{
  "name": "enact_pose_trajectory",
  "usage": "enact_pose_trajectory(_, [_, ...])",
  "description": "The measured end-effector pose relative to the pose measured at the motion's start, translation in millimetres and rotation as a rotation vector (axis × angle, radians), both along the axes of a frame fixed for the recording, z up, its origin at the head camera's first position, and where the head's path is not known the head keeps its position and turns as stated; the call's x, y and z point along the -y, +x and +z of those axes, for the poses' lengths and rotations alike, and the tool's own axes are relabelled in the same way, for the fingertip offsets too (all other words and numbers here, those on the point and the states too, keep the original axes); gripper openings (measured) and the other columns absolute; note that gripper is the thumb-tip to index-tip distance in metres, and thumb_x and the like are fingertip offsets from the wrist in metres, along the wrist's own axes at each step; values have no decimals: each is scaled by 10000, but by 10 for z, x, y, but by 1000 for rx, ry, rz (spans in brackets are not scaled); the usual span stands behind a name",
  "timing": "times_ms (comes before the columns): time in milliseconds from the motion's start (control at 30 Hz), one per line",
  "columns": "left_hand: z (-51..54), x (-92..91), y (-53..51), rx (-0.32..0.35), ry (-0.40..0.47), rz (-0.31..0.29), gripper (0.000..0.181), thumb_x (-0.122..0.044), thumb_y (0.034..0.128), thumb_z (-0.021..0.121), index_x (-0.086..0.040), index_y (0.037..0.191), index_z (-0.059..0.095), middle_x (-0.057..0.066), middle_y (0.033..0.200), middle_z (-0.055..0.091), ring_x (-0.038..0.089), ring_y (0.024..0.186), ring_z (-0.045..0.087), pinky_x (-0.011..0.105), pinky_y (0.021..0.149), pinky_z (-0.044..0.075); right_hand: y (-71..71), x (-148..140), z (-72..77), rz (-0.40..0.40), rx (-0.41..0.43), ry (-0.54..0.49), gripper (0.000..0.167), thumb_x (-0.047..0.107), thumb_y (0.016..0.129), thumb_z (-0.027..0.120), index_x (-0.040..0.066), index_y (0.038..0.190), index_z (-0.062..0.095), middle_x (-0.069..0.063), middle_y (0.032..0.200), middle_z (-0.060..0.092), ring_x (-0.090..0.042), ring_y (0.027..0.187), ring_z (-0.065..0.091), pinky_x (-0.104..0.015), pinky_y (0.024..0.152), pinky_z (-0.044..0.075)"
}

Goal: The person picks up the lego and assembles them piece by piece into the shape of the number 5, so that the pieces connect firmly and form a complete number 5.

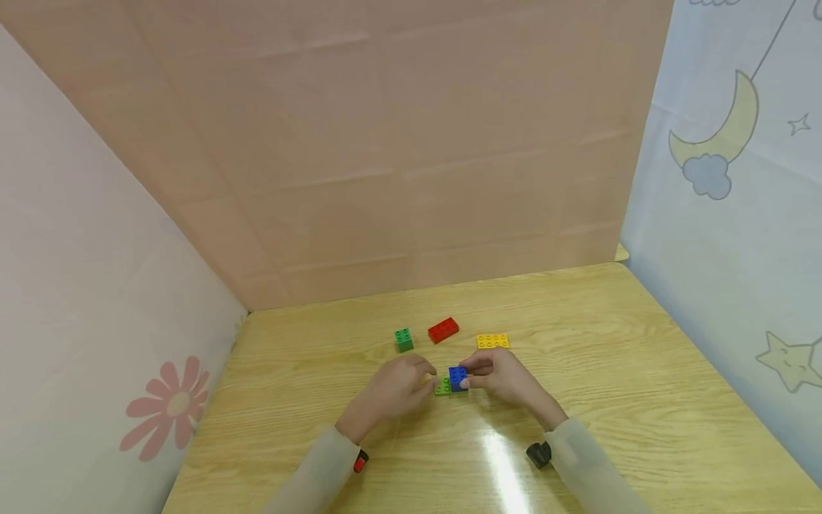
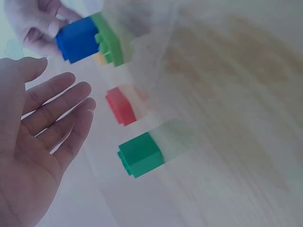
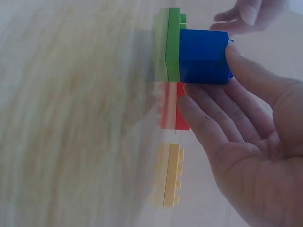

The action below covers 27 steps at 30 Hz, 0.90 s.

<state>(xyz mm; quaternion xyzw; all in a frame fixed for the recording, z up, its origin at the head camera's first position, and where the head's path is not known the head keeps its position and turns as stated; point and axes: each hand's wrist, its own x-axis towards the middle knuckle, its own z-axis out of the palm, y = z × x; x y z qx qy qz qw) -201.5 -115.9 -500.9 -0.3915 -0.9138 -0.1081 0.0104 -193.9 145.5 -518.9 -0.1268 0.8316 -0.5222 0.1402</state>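
Note:
A blue brick (image 1: 458, 378) stands on the right part of a flat light green brick (image 1: 442, 386), whose left studs show. My right hand (image 1: 504, 375) has its thumb and fingers at the blue brick; in the right wrist view the thumb touches the studded top of the blue brick (image 3: 203, 56) and the fingers lie along its side. My left hand (image 1: 401, 385) is just left of the light green brick. The left wrist view shows the left hand (image 2: 42, 123) with fingers loosely bent and nothing in it, apart from the blue brick (image 2: 79, 40).
Behind the hands lie a dark green brick (image 1: 403, 340), a red brick (image 1: 444, 330) and a flat yellow brick (image 1: 492, 341) on the wooden table (image 1: 308, 364). Cloth walls border the table at the back, left and right.

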Motion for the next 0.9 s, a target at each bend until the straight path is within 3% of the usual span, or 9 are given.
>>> enact_pose_trajectory(200, [84,-24,-98,5,66,77,246,-325,1068,630,-135,1111,780,-17,1086,775,134,1007,717,283,869,625,-4,-7,-9,3,-2,0,318,160,932,811,13,1207,750,-194,1226,763,-323,1122,760,-363,916,643])
enact_pose_trajectory(467, [99,-65,-259,-36,139,111,181,-285,1040,681,-125,1062,764,-2,995,749,128,843,705,211,733,592,-1,-16,-18,-13,14,13,302,182,924,822,52,1190,763,-160,1235,768,-303,1126,760,-383,936,638])
enact_pose_trajectory(600, [91,-107,-352,-12,191,129,175,-274,1034,693,-114,1072,754,41,1002,738,183,836,718,221,734,593,-14,-17,-10,-16,9,27,293,187,920,826,64,1179,767,-146,1222,773,-301,1122,760,-406,945,636])
enact_pose_trajectory(733, [108,-166,-430,33,244,132,138,-216,1011,725,-99,1084,738,62,1057,734,236,926,742,277,823,628,-24,-17,8,-9,-6,33,296,185,918,828,56,1177,767,-152,1215,772,-314,1120,759,-429,953,633])
enact_pose_trajectory(900, [149,-241,-504,88,274,141,125,-211,1008,729,-105,1072,708,75,1088,724,198,905,703,253,815,600,-23,-22,16,-3,-8,32,297,184,918,828,52,1176,766,-158,1216,770,-318,1116,759,-434,955,632])
